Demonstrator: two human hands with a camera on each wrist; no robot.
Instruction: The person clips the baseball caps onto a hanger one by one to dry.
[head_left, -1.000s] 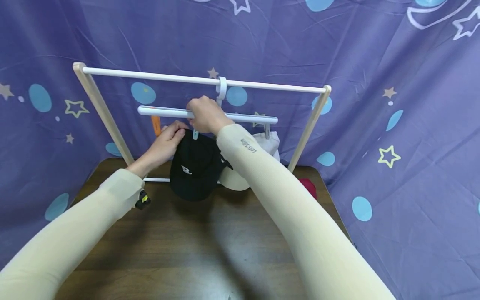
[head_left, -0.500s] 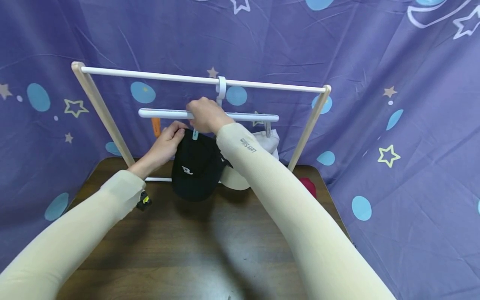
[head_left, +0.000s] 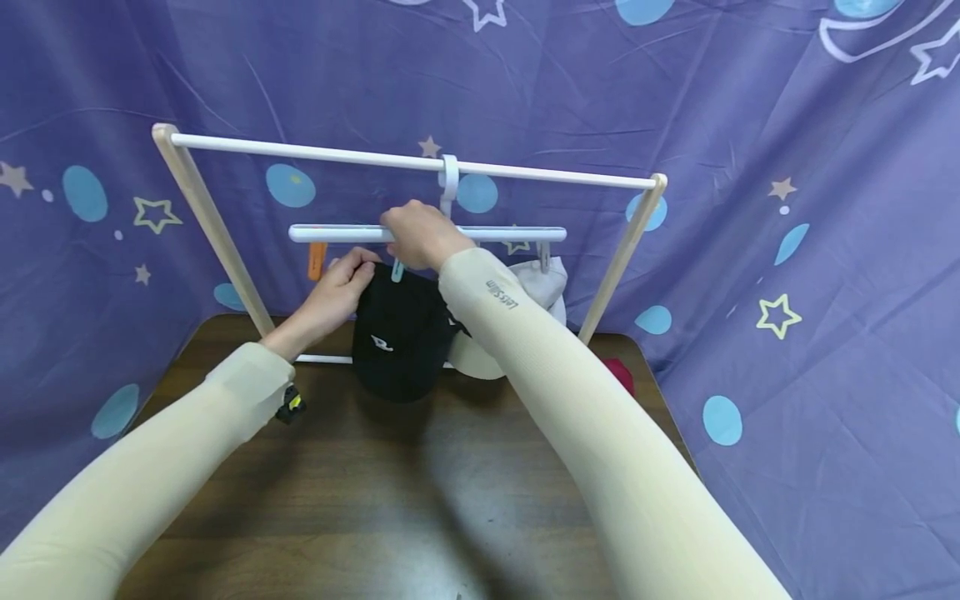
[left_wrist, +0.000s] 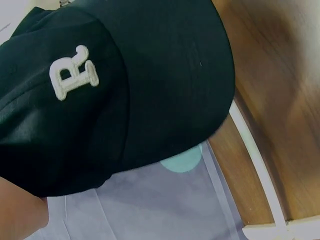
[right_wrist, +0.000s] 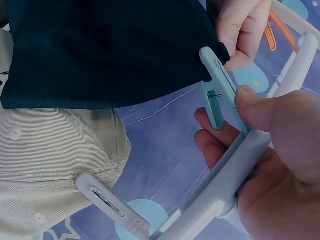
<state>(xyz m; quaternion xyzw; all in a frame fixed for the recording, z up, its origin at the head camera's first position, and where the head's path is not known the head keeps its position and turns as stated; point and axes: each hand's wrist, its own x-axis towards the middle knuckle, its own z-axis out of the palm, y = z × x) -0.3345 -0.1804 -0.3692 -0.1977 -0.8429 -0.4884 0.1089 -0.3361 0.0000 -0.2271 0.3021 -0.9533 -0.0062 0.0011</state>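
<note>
A black cap point(head_left: 401, 333) with a white letter R hangs brim down from a white clip hanger point(head_left: 510, 234). My left hand point(head_left: 337, 292) pinches the cap's upper left edge. With thumb and fingers on either side, my right hand point(head_left: 427, 236) holds a light blue clip point(right_wrist: 220, 75); its tip is over the cap's edge in the right wrist view. The right palm lies against the hanger bar. Behind the black cap hangs a beige corduroy cap point(right_wrist: 65, 150), gripped by a grey clip point(right_wrist: 107, 200). My right forearm hides part of it in the head view.
The hanger hooks onto the white rail point(head_left: 300, 152) of a wooden rack. An orange clip point(head_left: 317, 262) sits at its left end. Part of a red item point(head_left: 618, 375) shows behind my right sleeve. A brown table point(head_left: 360, 500) lies below, with a purple curtain point(head_left: 555, 75) behind.
The hanger's left end has dropped a little, so the bar is nearly level. The black cap and both hands have shifted slightly right and down, with the same hold.
</note>
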